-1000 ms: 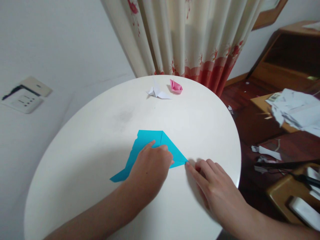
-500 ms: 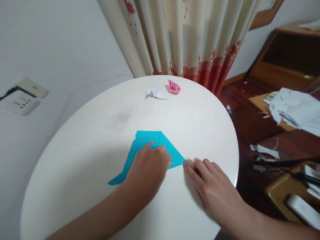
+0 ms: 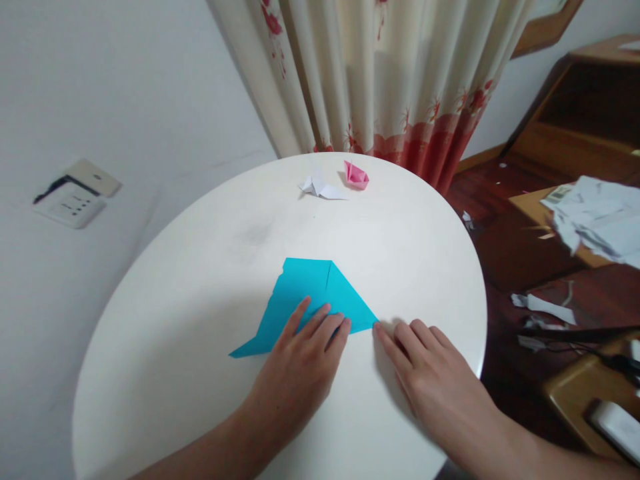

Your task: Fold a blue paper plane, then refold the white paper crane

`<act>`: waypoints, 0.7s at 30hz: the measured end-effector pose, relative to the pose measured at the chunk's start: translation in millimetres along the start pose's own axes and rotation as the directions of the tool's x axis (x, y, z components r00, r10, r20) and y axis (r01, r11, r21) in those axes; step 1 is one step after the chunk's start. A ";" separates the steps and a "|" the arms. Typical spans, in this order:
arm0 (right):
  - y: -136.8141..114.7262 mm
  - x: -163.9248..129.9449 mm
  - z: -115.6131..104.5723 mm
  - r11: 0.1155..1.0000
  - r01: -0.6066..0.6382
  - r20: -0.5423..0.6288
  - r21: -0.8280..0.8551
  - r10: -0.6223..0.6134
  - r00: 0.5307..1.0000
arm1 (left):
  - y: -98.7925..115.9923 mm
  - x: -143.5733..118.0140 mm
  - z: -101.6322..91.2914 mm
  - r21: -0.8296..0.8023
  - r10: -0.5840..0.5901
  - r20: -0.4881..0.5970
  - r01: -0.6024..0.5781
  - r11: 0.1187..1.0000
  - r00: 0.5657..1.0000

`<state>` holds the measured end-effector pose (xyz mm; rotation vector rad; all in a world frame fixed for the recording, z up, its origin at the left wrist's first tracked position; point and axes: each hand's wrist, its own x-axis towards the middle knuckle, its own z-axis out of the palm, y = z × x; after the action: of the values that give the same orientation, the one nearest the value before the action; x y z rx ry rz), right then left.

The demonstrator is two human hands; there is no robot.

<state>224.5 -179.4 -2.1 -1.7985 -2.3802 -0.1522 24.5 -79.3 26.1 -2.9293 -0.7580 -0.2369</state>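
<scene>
A folded turquoise paper (image 3: 307,291) lies flat near the middle of a round white table (image 3: 200,267). My left hand (image 3: 303,360) rests on its near edge, fingers stretched flat and pressing the paper down. My right hand (image 3: 430,383) lies flat on the table just right of the paper, its fingertip touching the paper's right point. Neither hand grips anything.
A white folded paper figure (image 3: 320,188) and a pink folded paper figure (image 3: 356,175) sit at the table's far edge. A flowered curtain (image 3: 380,73) hangs behind. Crumpled white papers (image 3: 595,217) and wooden furniture stand to the right. A wall socket (image 3: 75,200) is at left.
My left hand's fingers have uncurled and slid back toward the paper's near edge, now lying flat. My right hand stays at the paper's right tip. The view shifted slightly.
</scene>
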 end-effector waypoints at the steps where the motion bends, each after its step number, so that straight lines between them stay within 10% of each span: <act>1: 0.1 0.1 0.2 1.000 0.000 0.002 0.002 0.000 1.000 | 1.8 -2.0 0.9 0.007 -0.008 -0.010 0.008 1.000 1.000; 21: 2.8 2.3 -0.1 1.000 0.028 -0.025 0.006 -0.027 0.999 | -2.3 -12.2 11.2 -0.008 0.008 0.045 -0.008 1.000 0.999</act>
<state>226.6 -176.5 -1.7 -1.7511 -2.3861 -0.1690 14.3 -81.4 13.1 -2.9536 -0.7528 -0.1748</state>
